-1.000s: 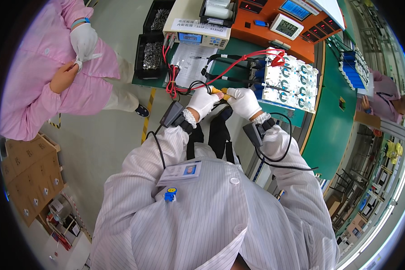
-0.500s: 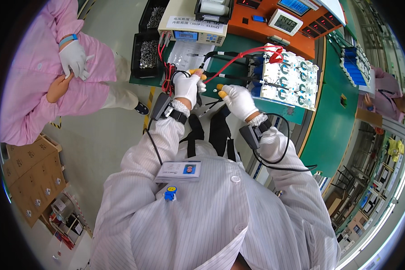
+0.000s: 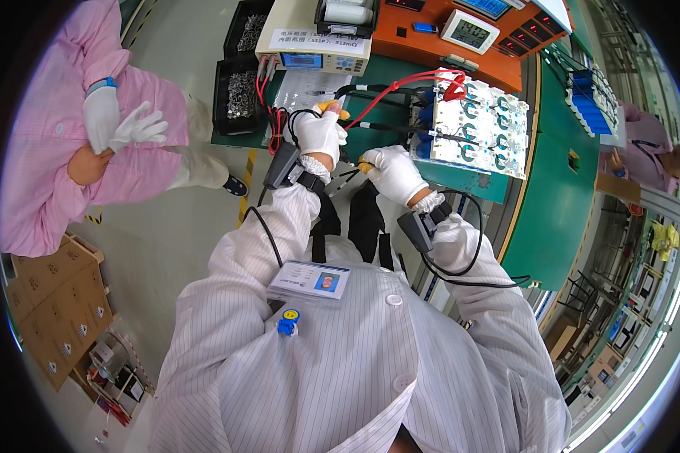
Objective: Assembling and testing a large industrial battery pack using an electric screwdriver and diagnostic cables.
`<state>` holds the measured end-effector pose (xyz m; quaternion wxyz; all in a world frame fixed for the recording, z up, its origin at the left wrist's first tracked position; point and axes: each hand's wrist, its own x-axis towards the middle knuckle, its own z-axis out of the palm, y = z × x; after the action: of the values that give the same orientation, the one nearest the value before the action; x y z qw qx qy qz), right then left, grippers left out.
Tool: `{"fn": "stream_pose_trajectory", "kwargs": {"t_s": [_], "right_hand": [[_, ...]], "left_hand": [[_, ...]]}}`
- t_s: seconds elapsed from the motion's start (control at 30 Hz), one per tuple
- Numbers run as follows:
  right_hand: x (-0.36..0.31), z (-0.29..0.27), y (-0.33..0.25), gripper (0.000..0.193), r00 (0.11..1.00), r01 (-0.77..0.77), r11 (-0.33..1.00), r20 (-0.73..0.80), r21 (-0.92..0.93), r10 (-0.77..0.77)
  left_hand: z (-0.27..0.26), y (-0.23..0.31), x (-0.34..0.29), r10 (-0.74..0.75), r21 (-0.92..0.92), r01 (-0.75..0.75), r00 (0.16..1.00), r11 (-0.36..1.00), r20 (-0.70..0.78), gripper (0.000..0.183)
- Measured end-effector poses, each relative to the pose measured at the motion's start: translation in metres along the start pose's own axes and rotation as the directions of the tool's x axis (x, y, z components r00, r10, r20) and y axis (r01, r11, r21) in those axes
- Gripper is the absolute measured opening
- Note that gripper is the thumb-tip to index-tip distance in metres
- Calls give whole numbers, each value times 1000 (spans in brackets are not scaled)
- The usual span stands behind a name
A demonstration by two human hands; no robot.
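Observation:
My left hand (image 3: 317, 134), in a white glove, grips a yellow-tipped test probe (image 3: 332, 108) with a red lead (image 3: 400, 84) running from it. My right hand (image 3: 391, 172), also gloved, holds a second yellow-tipped probe (image 3: 365, 161) low over the green bench edge. Both hands are just left of a white pack of round cells with blue holders (image 3: 472, 124). A red clip (image 3: 453, 90) sits on the pack's top edge. Black wrist units are strapped to both forearms.
A beige bench meter (image 3: 313, 47) and an orange instrument panel (image 3: 461, 41) stand at the back of the green bench (image 3: 551, 189). Black trays of small metal parts (image 3: 242, 83) sit left. A person in pink (image 3: 68, 151) stands at the left. Cardboard boxes (image 3: 45, 302) lie on the floor.
My left hand has lifted away from the right and moved left and up with its probe. The right hand has stayed low. The person in pink has shifted their gloved hands.

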<state>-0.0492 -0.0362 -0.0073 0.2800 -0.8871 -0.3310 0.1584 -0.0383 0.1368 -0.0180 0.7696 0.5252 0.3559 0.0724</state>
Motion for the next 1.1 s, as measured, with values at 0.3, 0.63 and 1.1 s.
{"fn": "stream_pose_trajectory", "kwargs": {"t_s": [0.3,0.63,1.1], "right_hand": [[2,3,1,14,999,31,998,13,-52,-30],[-7,6,3,14,997,74,994,-32,-85,-77],[-7,5,4,17,1000,14,999,-15,-48,-15]], "left_hand": [[-7,-16,8,-47,-98,47,999,994,9,20],[-20,-27,-3,-259,-349,243,966,905,3,29],[-23,-25,-3,-259,-331,237,965,914,-25,32]]}}
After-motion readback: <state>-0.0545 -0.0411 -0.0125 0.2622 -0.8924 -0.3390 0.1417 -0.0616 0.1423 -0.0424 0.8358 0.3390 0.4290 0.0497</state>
